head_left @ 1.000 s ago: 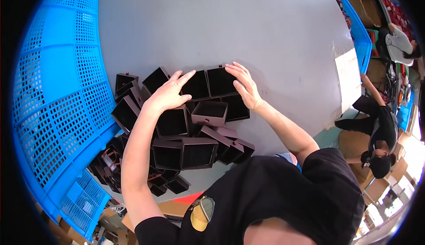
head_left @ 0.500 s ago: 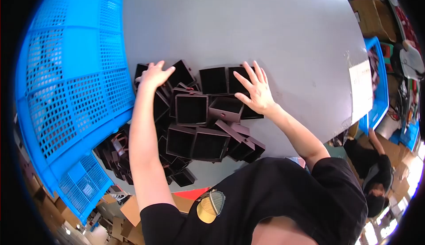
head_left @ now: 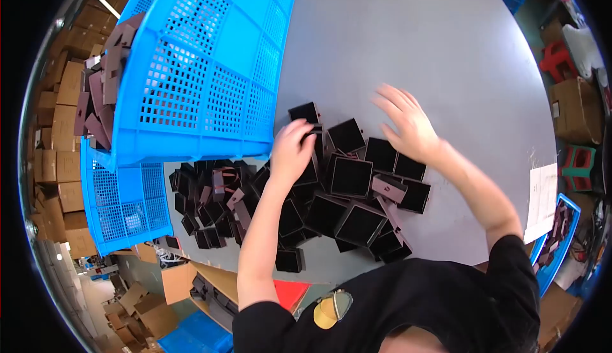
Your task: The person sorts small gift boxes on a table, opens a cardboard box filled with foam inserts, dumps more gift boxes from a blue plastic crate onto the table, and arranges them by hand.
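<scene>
On the grey table (head_left: 408, 47), beside the blue crate (head_left: 242, 47), the dark boxes (head_left: 352, 176) lie before you in a loose heap, some tilted against one another. Your left hand (head_left: 293, 152) is at the heap's far side near the crate, fingers partly curled by a small box (head_left: 303, 112); blur means I cannot tell whether it grips anything. Your right hand (head_left: 408, 126) is open and holds nothing, its fingers slightly apart, just beyond the boxes. White paper (head_left: 542, 200) lies along the table's right edge.
</scene>
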`<state>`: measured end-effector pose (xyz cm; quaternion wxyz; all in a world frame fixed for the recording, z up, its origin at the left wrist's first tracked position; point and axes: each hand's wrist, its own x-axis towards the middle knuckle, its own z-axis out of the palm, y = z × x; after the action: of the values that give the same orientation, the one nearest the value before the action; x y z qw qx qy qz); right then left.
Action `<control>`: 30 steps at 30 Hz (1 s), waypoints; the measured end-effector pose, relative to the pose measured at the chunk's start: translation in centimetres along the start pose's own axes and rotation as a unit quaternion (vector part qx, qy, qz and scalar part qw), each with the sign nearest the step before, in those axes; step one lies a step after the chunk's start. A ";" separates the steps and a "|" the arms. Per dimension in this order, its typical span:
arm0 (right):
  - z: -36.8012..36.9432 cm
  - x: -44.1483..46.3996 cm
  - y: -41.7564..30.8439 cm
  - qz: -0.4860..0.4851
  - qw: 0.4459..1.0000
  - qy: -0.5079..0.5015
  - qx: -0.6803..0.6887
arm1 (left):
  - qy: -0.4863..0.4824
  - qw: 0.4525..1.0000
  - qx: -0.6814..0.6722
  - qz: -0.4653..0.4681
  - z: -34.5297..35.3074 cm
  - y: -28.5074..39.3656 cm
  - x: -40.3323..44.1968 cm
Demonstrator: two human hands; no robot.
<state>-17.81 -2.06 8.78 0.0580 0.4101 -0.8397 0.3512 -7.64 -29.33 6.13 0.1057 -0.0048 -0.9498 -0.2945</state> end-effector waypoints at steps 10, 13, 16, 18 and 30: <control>0.5 31.3 -17.8 -0.265 0.952 0.098 -0.121 | 0.347 0.863 -0.174 -0.322 -15.6 -5.8 -9.2; 2.8 36.1 -18.2 -0.172 0.967 0.056 -0.179 | 0.344 0.885 -0.156 -0.273 -15.5 -6.3 -4.7; 1.9 39.0 -18.0 -0.177 0.957 -0.025 -0.228 | 0.372 0.879 -0.134 -0.265 -14.5 -6.5 -2.8; 2.2 40.4 -17.5 -0.199 0.951 -0.022 -0.236 | 0.390 0.870 -0.120 -0.276 -14.0 -6.6 -2.4; 0.6 39.3 -17.7 -0.226 0.953 0.006 -0.203 | 0.369 0.873 -0.094 -0.306 -13.8 -6.2 -2.9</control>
<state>-30.58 -35.34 33.08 0.2227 0.5667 -0.7783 0.1531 -2.56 -41.99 13.17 0.3518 0.3854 -0.7637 -0.3800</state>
